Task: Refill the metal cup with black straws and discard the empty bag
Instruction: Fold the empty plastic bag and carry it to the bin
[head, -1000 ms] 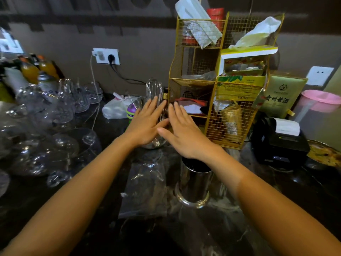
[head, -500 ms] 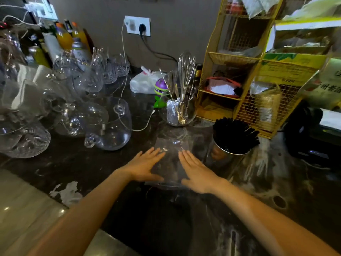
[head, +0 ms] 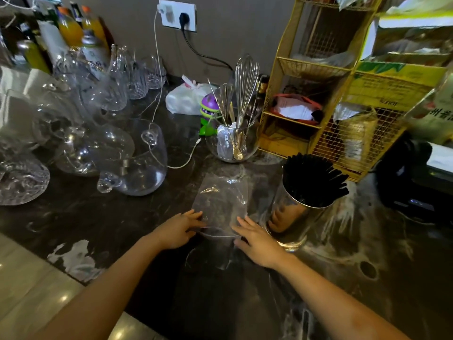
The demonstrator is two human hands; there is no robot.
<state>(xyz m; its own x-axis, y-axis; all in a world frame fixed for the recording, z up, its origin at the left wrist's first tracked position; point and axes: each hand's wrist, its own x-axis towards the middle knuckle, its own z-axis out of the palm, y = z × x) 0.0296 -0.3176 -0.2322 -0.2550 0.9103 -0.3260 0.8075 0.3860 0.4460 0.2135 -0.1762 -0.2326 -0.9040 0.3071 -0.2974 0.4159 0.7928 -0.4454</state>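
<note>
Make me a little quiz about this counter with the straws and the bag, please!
1. True or false: the metal cup already holds black straws.
2. Which lies flat between the left hand and right hand? A) a whisk B) a clear plastic bag C) a spoon
3. Fill in: the whisk stands in a ____ jar, behind the bag.

Key: 1 true; 2 B; 3 glass.

Dim — glare on glassware [head: 137,163], edges warped.
</note>
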